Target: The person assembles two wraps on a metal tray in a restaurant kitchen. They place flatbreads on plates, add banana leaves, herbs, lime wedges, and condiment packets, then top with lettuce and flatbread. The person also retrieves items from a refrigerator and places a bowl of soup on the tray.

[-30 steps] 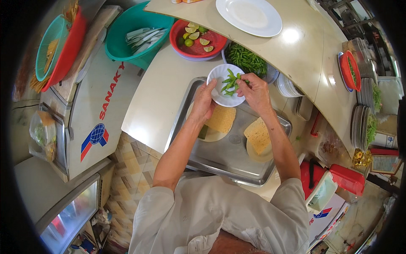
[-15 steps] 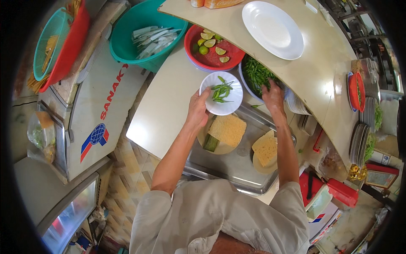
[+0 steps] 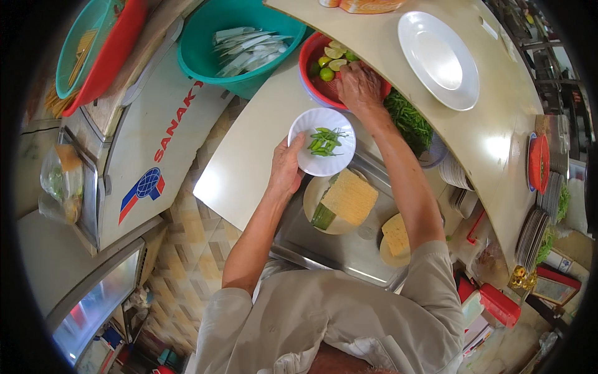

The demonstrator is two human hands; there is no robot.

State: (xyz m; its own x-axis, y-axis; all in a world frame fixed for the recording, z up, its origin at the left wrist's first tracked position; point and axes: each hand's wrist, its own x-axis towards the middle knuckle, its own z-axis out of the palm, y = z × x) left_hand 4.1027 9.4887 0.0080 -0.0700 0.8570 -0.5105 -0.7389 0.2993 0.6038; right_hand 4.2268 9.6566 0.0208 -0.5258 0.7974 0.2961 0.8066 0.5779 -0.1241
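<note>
My left hand [image 3: 286,167] grips the rim of a small white bowl [image 3: 302,158], thumb on the inside edge. Several green chillies [image 3: 326,142] lie in the middle of it. Ahead and to the right, my right hand [image 3: 361,88] is down in a red basket [image 3: 310,55] of whole and cut limes [image 3: 326,73]. Its fingers are curled, and their tips and anything between them are hidden. Right of the basket, a pile of long green chillies or similar greens [image 3: 408,124] fills a basin, partly under the raised counter and my right forearm.
A metal tray [image 3: 339,255] below my hands bears two plates with yellowish porous slabs [image 3: 350,198]; one has a green piece beside it. A teal tub [image 3: 193,59] of white wrapped sticks stands far left. The raised counter [image 3: 374,37] overhangs the basket, holding a white oval plate [image 3: 430,37].
My right hand has moved from the basin of greens leftward into the lime basket. My left hand still holds the bowl of chillies, in nearly the same place. The whole view has shifted slightly.
</note>
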